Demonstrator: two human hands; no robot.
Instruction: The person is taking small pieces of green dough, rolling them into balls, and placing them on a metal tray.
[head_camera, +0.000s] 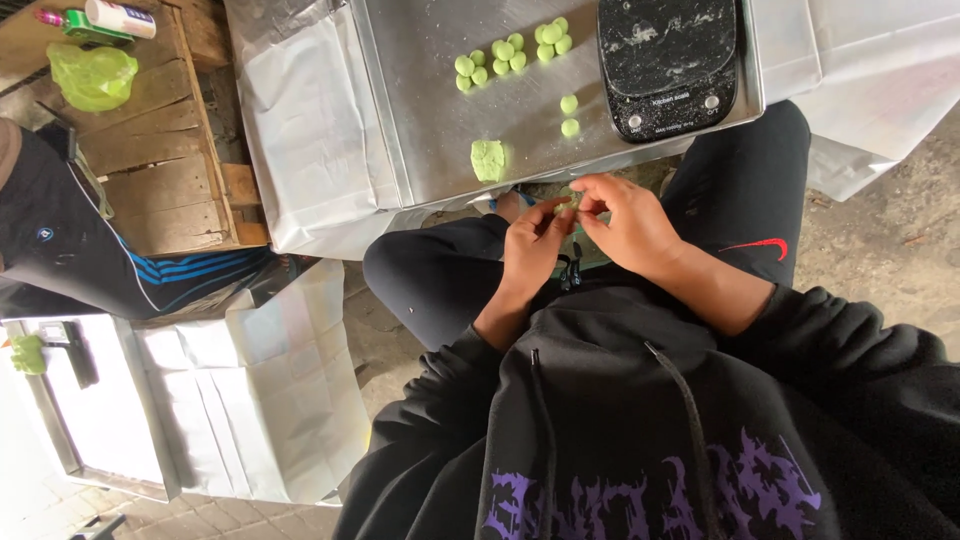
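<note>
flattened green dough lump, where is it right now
In the head view, the flattened green dough lump lies on the metal tray near its front edge, left of two single dough balls and just beyond the left hand.

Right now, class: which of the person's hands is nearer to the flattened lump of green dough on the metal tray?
Left. The left hand sits just below and right of the flattened lump; the right hand lies farther right.

steel tray (430, 150) with green dough balls (505, 50), dough lump (488, 160), black scale (668, 62)
</note>
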